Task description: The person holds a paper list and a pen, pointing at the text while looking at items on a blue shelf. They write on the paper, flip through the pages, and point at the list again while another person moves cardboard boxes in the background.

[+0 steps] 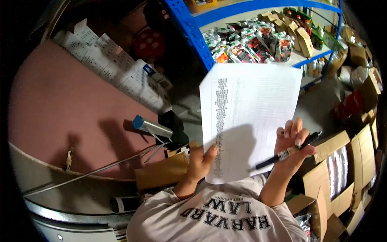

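Observation:
A white printed sheet [262, 109] with a dense dark column down its left part is held up in front of the chest. My left hand [200, 161] grips its lower left edge, thumb on the front and the other fingers hidden behind. My right hand [293, 147] is at the sheet's lower right edge, fingers curled round a black pen [278, 156]. The pen slants across the front of the paper, one end pointing down and left.
A blue-framed shelf [258, 14] with many small packets [250, 42] stands ahead. Open cardboard boxes [332, 149] crowd the right. At left are a pinkish surface [72, 105], printed papers [117, 64] and a metal tube [153, 126] on thin legs.

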Tool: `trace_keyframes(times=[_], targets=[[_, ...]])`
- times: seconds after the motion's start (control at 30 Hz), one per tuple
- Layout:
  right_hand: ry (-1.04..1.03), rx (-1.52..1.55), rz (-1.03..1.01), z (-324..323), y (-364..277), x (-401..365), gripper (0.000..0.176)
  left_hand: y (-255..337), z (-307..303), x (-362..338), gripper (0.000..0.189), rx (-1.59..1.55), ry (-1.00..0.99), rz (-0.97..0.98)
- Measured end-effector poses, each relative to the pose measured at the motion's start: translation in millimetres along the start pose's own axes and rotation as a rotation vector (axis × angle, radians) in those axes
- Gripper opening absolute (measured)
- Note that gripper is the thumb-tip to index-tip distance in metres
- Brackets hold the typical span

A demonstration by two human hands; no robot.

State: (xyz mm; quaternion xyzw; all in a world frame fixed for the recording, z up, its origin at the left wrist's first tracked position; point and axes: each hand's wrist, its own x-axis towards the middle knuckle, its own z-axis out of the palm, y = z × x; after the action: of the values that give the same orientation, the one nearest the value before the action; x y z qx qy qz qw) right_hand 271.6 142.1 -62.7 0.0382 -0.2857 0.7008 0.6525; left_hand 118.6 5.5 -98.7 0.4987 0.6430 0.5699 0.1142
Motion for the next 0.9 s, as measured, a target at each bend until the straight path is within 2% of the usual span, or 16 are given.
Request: trace_keyframes(times=[0.03,0.07,0.1,0.13,0.2,0.27,0.4,0.5,0.7,0.8,0.9], targets=[[0.092,0.129,0.060,8.2,-0.8,-0.4,0.038,-13.4,-3.7,-8.4,0.023,0.075,-0.019,-0.011],[0.018,0.382,0.174,-6.7,-1.9,-1.5,0.034,-21.4,-8.3,-8.3,0.022,0.150,-0.023,0.002],[-0.029,0.458,0.230,-12.9,-3.6,-1.0,0.031,12.8,-10.9,0.4,0.019,0.405,-0.043,-0.046],[-0.130,0.538,0.243,-6.5,-1.8,5.2,0.030,7.3,-4.3,9.0,0.020,0.128,0.099,0.069],[0.008,0.645,0.295,-7.9,3.1,9.7,0.033,-1.7,-13.8,3.2,0.023,0.123,0.045,-0.140],[-0.181,0.588,0.334,-11.1,11.1,18.0,0.045,-1.4,-23.3,5.6,0.024,0.081,0.142,-0.149],[-0.201,0.731,0.431,-8.4,33.1,19.9,0.054,-21.5,-39.4,1.3,0.025,-0.061,0.348,-0.113],[-0.304,0.811,0.489,-12.0,44.8,24.7,0.053,-43.3,-48.7,-5.3,0.027,-0.146,0.416,-0.173],[-0.246,0.833,0.538,-5.0,72.4,26.5,0.049,-52.0,-69.3,-4.1,0.025,-0.151,0.554,-0.219],[-0.210,0.834,0.568,-4.4,84.0,27.8,0.047,-62.3,-71.6,-8.4,0.025,-0.164,0.549,-0.285],[-0.267,0.785,0.595,-3.1,92.9,30.9,0.045,-64.5,-76.3,-10.4,0.025,-0.193,0.524,-0.335]])
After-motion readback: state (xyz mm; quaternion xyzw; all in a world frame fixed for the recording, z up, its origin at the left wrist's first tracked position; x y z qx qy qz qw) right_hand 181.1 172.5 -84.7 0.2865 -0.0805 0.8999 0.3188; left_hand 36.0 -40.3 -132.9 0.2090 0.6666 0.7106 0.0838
